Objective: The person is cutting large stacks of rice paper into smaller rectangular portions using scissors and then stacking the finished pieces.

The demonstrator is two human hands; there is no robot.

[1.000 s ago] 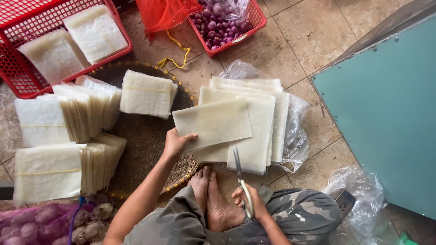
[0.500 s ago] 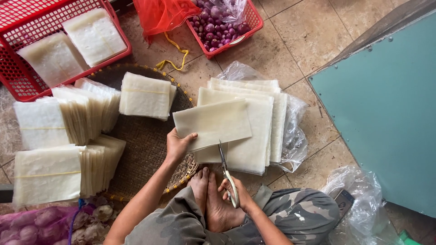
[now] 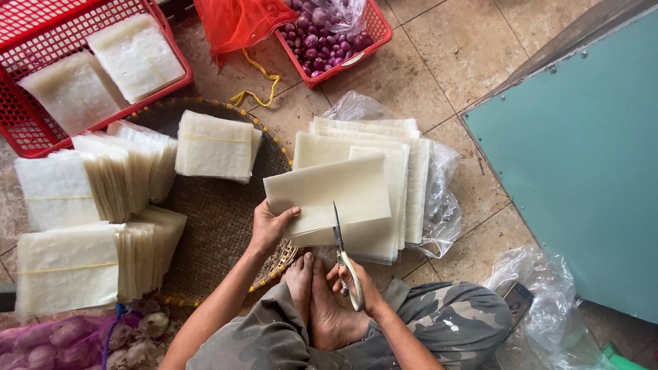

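- Pale, thin wrapper sheets (image 3: 322, 195) sit in the left hand (image 3: 269, 226), its grip closed on their lower left edge, just above a bigger stack (image 3: 404, 185) on a plastic bag on the floor.
- One pair of scissors (image 3: 345, 257) is gripped in the right hand (image 3: 356, 284), blades touching the sheets' lower edge.
- Five tied bundles lie on one round woven tray (image 3: 219, 226).
- Two red baskets (image 3: 41, 27) hold two more bundles and purple shallots (image 3: 315, 44).

Matt, thin wrapper sheets (image 3: 322, 192) meet metal scissors (image 3: 345, 255) above a rough woven tray (image 3: 212, 212).
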